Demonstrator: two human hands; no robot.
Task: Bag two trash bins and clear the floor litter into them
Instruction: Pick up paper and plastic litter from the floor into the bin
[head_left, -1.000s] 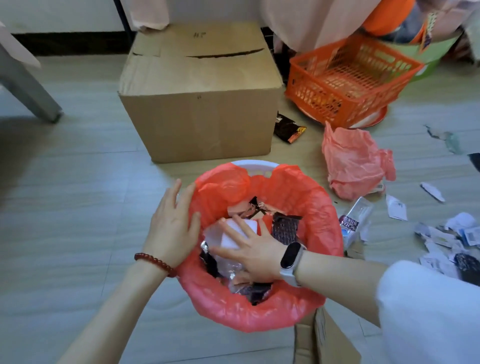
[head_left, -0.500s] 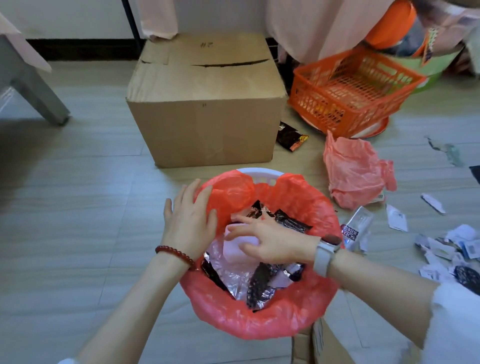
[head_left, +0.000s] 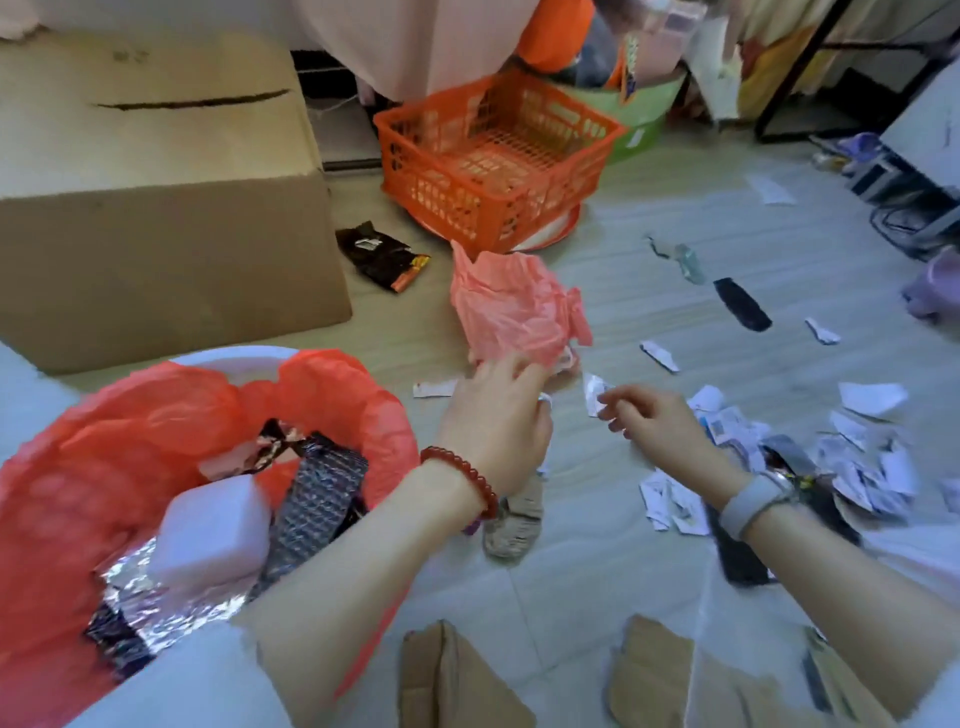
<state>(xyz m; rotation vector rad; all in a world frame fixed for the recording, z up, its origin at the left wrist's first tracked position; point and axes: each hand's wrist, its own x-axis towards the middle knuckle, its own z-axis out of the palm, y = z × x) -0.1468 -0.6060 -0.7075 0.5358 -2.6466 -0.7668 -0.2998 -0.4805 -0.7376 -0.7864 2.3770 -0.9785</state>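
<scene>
Picking litter off the floor is the step in hand. A silver scrap is pinched by the right hand. The left hand, fingers curled, touches the loose pink bag. The scrap should next be dropped into the red-lined bin, near the left.

The lined bin stands on the floor at the near left, with a foam block and wrappers in it; behind it sits the cardboard box, and right of the box the crate. A wrapper lies between box and crate. The loose bag lies before the crate, and paper scraps are strewn to its right and nearer.
</scene>
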